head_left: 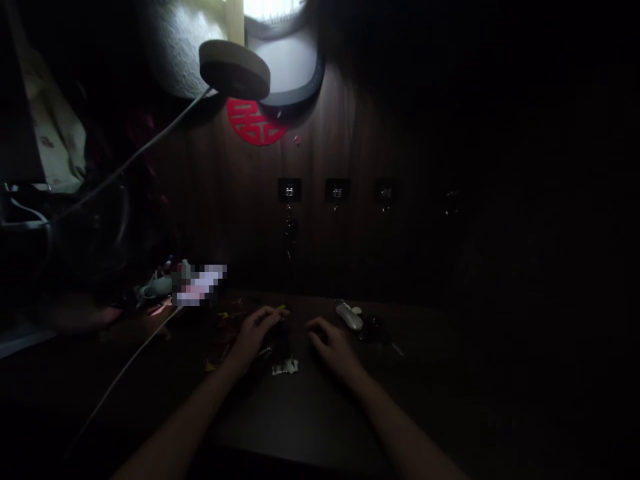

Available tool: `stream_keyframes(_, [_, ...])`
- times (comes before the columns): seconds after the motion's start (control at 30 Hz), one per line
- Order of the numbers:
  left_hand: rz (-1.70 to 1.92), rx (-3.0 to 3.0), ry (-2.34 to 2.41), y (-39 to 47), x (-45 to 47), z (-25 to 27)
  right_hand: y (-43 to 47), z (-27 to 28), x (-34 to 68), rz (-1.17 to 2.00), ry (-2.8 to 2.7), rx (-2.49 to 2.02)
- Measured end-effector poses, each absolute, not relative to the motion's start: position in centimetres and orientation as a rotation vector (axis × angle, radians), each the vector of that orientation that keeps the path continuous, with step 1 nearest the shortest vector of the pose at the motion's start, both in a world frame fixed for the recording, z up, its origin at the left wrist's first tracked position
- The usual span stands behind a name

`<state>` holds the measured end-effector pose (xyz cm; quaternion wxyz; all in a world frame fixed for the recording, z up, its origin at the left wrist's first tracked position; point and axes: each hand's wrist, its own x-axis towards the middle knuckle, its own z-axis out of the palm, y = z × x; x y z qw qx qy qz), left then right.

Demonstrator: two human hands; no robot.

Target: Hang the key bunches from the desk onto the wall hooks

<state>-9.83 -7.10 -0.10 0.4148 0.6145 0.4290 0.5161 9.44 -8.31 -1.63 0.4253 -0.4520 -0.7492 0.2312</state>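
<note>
On the dark tabletop (300, 420) before you, a small pale, shiny piece (286, 367) lies between your forearms. Just beyond it, your left hand (254, 333) bends loosely over dark items; whether its fingers grip any, you cannot tell. Your right hand (331, 341) is half curled, thumb apart, visibly holding nothing, near a silver oval fob (349, 316). Farther back, black hooks (289, 191) and a round red cutout (255, 123) mark the wooden panel (330, 147).
</note>
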Motion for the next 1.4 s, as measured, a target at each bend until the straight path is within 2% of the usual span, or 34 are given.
stream_keyframes(0.27, [1.481,1.517,1.185,-3.5,-11.2,4.7,-7.4,-2.6,10.2,0.512,-1.956,-1.171])
stream_keyframes(0.53, [1.686,1.622,1.062,0.8,-10.2,10.5,-7.3,-2.3,10.1,0.524,-1.967,-1.216])
stream_keyframes(0.7, [1.868,1.847,1.065,3.2,-9.1,15.0,-6.8,-2.7,10.1,0.522,-1.971,-1.226])
stream_keyframes(0.83, [1.856,2.11,1.233,4.3,-8.3,17.6,-6.7,-2.8,10.2,0.52,-1.983,-1.256])
stream_keyframes(1.07, [1.68,2.254,1.581,5.5,-7.7,18.6,-6.7,-2.6,10.4,0.538,-1.996,-1.223])
stream_keyframes(1.4, [1.464,2.325,1.473,5.8,-11.1,17.3,-6.5,-3.1,10.3,0.53,-1.983,-1.229])
